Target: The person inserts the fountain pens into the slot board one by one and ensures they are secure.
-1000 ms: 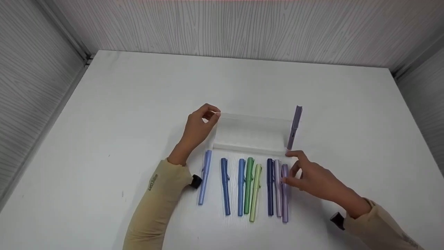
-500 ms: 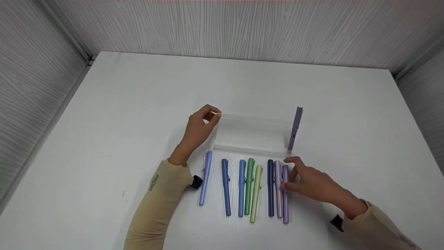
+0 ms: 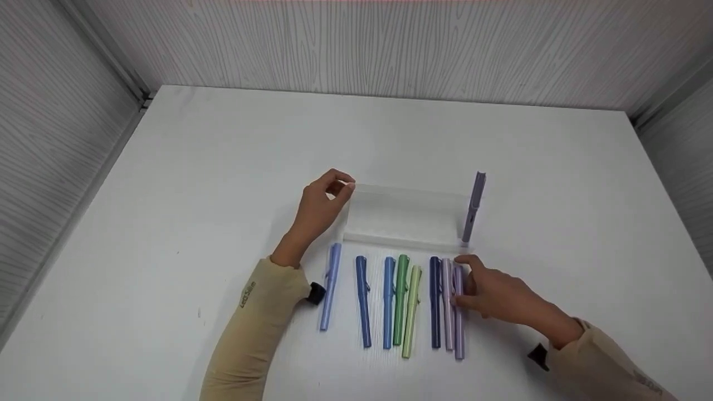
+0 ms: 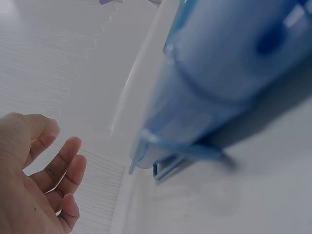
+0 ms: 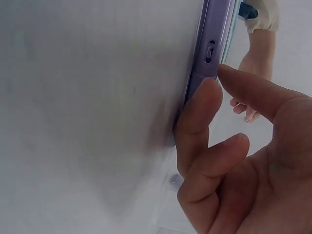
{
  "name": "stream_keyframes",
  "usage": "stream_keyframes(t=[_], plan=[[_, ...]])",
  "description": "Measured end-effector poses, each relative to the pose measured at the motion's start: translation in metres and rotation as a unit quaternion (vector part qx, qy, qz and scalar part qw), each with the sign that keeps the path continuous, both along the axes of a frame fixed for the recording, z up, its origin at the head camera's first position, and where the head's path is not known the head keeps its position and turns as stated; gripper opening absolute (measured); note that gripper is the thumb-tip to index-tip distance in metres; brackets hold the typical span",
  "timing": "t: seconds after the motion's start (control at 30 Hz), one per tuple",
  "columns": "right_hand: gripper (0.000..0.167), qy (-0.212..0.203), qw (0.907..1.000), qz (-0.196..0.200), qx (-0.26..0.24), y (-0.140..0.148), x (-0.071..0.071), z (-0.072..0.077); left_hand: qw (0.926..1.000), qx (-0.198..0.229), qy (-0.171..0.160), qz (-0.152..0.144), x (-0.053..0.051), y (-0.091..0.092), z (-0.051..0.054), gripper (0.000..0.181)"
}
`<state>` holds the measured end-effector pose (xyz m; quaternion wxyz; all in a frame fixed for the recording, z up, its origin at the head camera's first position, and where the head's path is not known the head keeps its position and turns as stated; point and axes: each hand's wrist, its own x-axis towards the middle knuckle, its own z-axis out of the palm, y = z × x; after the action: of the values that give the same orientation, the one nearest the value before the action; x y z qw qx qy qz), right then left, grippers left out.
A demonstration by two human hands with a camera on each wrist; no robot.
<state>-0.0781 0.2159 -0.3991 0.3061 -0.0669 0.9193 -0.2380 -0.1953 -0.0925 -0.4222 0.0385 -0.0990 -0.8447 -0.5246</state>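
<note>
In the head view my left hand (image 3: 320, 209) pinches the upper left corner of a clear white box (image 3: 401, 242). My right hand (image 3: 501, 292) has its thumb and a finger around the rightmost purple pen (image 3: 459, 334), which lies on the table. The right wrist view shows thumb and fingertip against that purple pen (image 5: 214, 29), other fingers of the right hand (image 5: 243, 180) curled. Another purple pen (image 3: 473, 206) stands upright at the box's right end. Near my left hand (image 4: 39, 180), a light blue pen (image 4: 180, 107) looms large in the left wrist view.
A row of pens lies below the box: light blue (image 3: 331, 289), blue (image 3: 363, 306), mid blue (image 3: 387, 312), green (image 3: 400, 306), yellow-green (image 3: 411, 317), dark blue (image 3: 435, 312) and lilac (image 3: 448, 312). A grey wood-grain panel (image 3: 390, 50) borders the white table (image 3: 223, 139) behind.
My right hand has moved down from the box's lower right corner to the rightmost purple pen, its fingers drawing closer around it. My left hand stays at the box corner.
</note>
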Motion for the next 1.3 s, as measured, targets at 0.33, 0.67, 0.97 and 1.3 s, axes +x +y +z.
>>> stream_keyframes(t=[0.33, 0.67, 0.97, 1.3], plan=[[0.073, -0.002, 1.0, 0.001, -0.007, -0.0022, 0.0014, 0.0003, 1.0, 0.006, -0.001, -0.002, -0.0005, -0.0007, -0.0011, 0.015], [0.074, -0.004, 0.9999, 0.01, -0.004, -0.0006, 0.0, -0.001, 1.0, -0.001, 0.006, -0.004, -0.0004, -0.0007, -0.0015, 0.016], [0.074, -0.002, 0.9994, 0.013, 0.031, -0.0055, -0.0026, 0.0018, 1.0, -0.001, -0.001, 0.002, -0.0018, 0.0, -0.0027, 0.015], [0.071, 0.003, 0.9998, 0.016, 0.015, -0.0024, -0.0022, -0.0005, 1.0, -0.008, 0.002, 0.001, -0.0015, 0.0002, -0.0025, 0.015]])
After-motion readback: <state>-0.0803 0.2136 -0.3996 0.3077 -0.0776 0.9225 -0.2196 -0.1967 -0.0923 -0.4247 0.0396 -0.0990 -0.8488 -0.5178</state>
